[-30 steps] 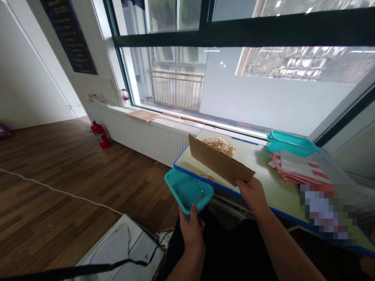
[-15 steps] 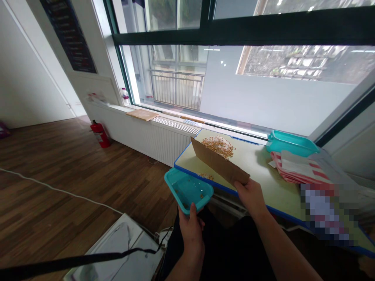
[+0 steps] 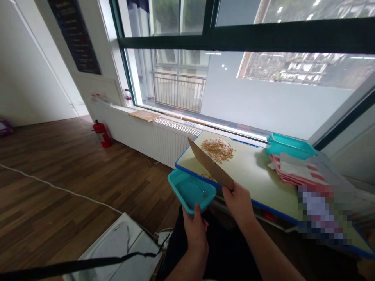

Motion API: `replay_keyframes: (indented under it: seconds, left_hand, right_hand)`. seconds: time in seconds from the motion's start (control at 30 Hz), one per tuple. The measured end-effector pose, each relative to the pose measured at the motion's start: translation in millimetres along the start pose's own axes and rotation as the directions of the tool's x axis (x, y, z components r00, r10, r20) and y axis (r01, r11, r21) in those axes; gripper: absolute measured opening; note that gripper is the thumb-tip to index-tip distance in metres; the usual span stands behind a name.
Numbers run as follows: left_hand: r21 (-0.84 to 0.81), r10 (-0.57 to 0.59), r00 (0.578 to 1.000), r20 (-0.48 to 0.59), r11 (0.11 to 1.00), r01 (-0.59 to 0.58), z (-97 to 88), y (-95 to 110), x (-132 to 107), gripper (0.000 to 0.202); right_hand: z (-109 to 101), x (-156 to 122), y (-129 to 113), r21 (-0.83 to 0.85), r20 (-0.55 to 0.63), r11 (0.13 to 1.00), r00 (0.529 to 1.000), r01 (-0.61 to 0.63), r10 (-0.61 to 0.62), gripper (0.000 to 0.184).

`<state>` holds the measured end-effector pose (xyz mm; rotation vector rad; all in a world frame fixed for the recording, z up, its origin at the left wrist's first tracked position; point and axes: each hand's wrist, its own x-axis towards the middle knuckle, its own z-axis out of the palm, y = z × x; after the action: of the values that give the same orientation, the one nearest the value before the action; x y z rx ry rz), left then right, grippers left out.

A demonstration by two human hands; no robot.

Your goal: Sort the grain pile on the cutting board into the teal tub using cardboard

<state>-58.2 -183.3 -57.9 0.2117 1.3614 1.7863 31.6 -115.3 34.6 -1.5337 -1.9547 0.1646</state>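
My left hand [image 3: 195, 226] grips the near rim of a turquoise plastic basin [image 3: 191, 192], held just below the table's front edge. A few grains lie on the basin's bottom. In my right hand [image 3: 238, 201] is a strip of brown cardboard [image 3: 211, 164], standing on its long edge across the tabletop near its front-left corner. Behind the cardboard spreads a pile of yellow-brown kernels [image 3: 219, 149] mixed with something white. A smaller cluster of kernels [image 3: 206, 176] lies between the cardboard and the table edge, partly hidden by the cardboard.
The pale table [image 3: 265, 183] has a blue rim and stands against the windowsill. A second turquoise basin [image 3: 290, 146] and red-and-white striped bags [image 3: 295, 169] are at its right. A radiator [image 3: 164, 138], fire extinguisher [image 3: 101, 134] and white box [image 3: 117, 249] are to the left.
The cardboard and my right hand have moved left and toward the table's front edge, covering more of the small kernel cluster. My left hand still holds the basin under the edge.
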Motion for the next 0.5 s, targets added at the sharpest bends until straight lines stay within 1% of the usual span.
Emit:
replay_keyframes:
  seconds: [0.23,0.4,0.5]
  left_hand:
    - [-0.023,0.007,1.0,0.007,1.0,-0.006,0.9,3.2,-2.2,0.048]
    - [-0.035,-0.009,1.0,0.009,0.999,0.009,2.3,0.0,-0.3,0.054]
    - [-0.057,0.001,1.0,0.006,0.998,-0.001,2.5,0.1,0.6,0.056]
  right_hand:
    - [3.8,-5.2,-14.7,0.014,0.014,1.0,1.0,0.022,-0.022,0.027]
    - [7.6,-10.4,-22.3,0.014,-0.008,0.999,0.999,0.042,-0.042,0.03]
    - [8.0,-12.2,-26.3,0.025,-0.004,0.999,0.999,0.045,-0.045,0.031]
